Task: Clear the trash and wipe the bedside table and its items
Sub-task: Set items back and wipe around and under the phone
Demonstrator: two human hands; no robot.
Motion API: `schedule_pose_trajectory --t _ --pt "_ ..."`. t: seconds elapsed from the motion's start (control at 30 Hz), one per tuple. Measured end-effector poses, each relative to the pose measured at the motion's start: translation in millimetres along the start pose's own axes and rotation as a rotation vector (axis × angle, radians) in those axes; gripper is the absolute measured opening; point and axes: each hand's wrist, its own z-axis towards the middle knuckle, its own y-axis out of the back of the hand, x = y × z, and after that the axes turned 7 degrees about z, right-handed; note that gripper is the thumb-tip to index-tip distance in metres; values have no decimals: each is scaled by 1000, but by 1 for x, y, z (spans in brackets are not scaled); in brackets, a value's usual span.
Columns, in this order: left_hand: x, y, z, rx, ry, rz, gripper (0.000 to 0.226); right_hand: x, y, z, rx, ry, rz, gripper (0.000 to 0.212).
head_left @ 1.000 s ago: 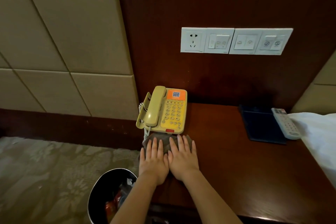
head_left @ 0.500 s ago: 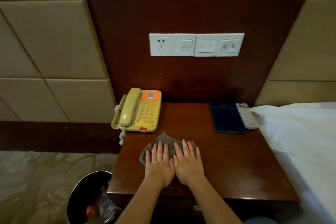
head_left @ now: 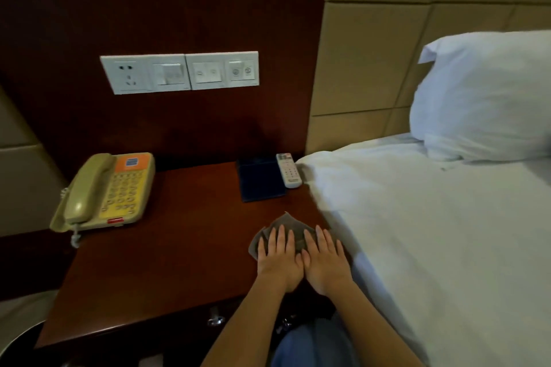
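Your left hand (head_left: 278,259) and right hand (head_left: 326,262) lie flat on the grey cloth (head_left: 287,225), near right on the bedside table (head_left: 179,247).
Far left: yellow telephone (head_left: 104,192), handset on its cradle. Far right: dark blue folder (head_left: 261,183), with the white remote (head_left: 288,170) just beside it. Near right: your hands sit side by side, fingers straight and slightly spread, palms pressing the cloth to the tabletop. The white bed sheet (head_left: 417,232) lies against the table's right edge.

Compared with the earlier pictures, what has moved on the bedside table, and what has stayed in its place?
The left hand and right hand slid the grey cloth rightwards over the table, from in front of the telephone to the edge beside the bed. They stayed flat on it. Telephone, dark folder and remote did not move.
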Motion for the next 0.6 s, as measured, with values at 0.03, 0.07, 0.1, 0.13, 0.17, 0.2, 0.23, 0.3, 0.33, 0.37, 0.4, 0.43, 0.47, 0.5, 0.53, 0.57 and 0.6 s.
schedule_pose_trajectory --t 0.03,0.07,0.1,0.13,0.17,0.2,0.23,0.3,0.33,0.37,0.4,0.43,0.47,0.5,0.53,0.57,0.6 --pt "-4 0 2 -5 -10 10 60 -6 -1 1 -17 -14 -6 103" --pt "-7 0 3 -16 -19 20 60 -10 -2 1 -33 -27 -11 103" --pt "-8 0 4 -30 -29 27 60 -11 -3 1 -41 -41 -10 101" --pt "-8 0 4 -43 -38 32 60 -11 -3 1 -43 -54 -10 97" --pt "-7 -1 4 -56 -45 33 59 -9 -4 2 -40 -66 -19 91" --pt "-6 -1 3 -65 -50 32 59 -7 -4 2 -35 -77 -30 84" --pt "-4 -1 2 -69 -59 27 59 -5 -4 2 -27 -91 -42 80" --pt "1 1 2 -58 -90 8 58 1 -2 2 -5 -133 -66 69" --pt "6 3 2 -47 -109 -13 58 5 -1 2 7 -151 -79 62" --pt "13 6 1 -33 -125 -37 58 11 0 2 18 -162 -85 59" --pt "24 10 0 -19 -133 -59 57 19 -1 2 28 -161 -87 58" --pt "38 14 -3 -9 -128 -77 57 31 -3 3 34 -142 -87 58" --pt "55 17 -5 -6 -112 -90 57 46 -6 4 42 -111 -89 58" --pt "74 17 -8 -9 -87 -95 57 64 -10 5 52 -76 -86 58" --pt "95 16 -13 -15 -54 -94 58 85 -15 6 68 -41 -87 58" --pt "117 13 -20 -25 -17 -91 58 107 -20 8 88 -1 -93 58" --pt "139 10 -28 -36 24 -89 58 129 -26 9 107 41 -103 58"
